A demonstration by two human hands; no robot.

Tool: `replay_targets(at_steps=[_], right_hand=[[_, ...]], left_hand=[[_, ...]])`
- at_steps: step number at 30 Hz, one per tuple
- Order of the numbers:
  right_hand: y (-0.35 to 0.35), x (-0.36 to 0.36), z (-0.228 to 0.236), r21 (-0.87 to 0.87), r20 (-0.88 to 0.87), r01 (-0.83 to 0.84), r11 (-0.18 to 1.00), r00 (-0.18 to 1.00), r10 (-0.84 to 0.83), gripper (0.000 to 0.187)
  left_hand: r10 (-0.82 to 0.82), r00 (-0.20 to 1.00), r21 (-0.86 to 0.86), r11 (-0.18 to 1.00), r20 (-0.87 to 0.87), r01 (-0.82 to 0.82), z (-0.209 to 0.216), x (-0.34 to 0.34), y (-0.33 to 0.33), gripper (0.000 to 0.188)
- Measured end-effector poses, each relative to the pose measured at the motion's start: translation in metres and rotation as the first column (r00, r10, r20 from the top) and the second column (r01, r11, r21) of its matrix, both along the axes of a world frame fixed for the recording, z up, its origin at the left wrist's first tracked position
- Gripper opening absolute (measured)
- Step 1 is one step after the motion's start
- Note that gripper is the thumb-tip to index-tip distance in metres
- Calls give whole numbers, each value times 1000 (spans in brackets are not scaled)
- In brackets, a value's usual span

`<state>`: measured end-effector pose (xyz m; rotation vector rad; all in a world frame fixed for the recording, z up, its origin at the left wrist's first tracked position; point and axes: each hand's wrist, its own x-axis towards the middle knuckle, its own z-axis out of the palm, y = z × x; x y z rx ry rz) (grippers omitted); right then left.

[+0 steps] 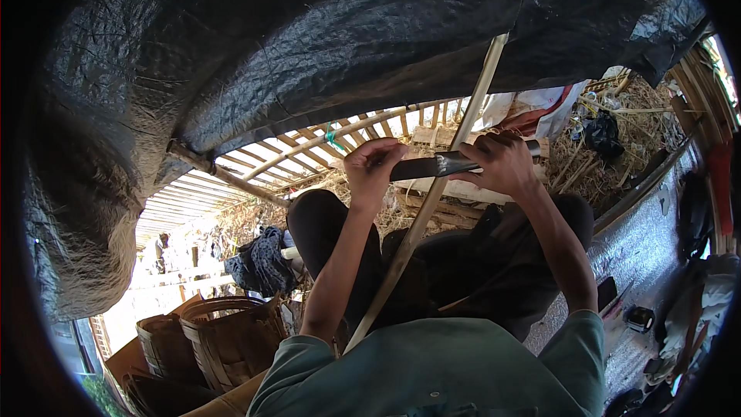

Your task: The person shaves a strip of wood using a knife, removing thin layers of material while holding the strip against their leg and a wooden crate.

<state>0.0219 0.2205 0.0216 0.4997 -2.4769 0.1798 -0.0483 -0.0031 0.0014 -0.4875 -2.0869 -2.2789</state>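
A long pale bamboo strip (409, 243) slants from my lap up toward the tarp. Across it lies a broad dark blade (413, 169), apparently part of a knife with a round metallic right end. My right hand (502, 161) is wrapped round the right part of this knife, its thumb side close to the strip. At the blade's left end is my left hand (372, 168), with its fingers curled in and thumb near the fingertips. Whatever those fingers pinch is hidden. Both hands are above my knees.
A black tarp (309, 38) hangs low ahead and at the left. Beyond my knees are a bamboo slat fence (309, 150), wooden boards and straw litter (575, 162). Curved brown containers (224, 336) stand at lower left. A silvery sheet (644, 251) lies at right.
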Motion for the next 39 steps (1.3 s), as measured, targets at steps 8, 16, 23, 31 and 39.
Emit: replay_targets(at_steps=[8,16,23,31,39], right_hand=[[12,-1,3,-33,-44,45,998,998,-46,46],[10,-1,5,-30,-18,52,998,998,-52,45],[11,-1,4,-39,-5,41,998,999,-41,45],[12,-1,4,-178,66,92,980,994,-81,45],[11,2,8,-268,186,107,957,981,-57,40]], left_hand=[[143,960,206,959,240,-194,8,-3,-2,14],[30,996,-34,999,83,-28,-1,-1,1,8],[77,978,174,978,192,-111,2,-2,2,11],[136,935,251,942,327,-225,-3,-7,-5,31],[7,946,114,992,323,-47,-5,-3,1,26]])
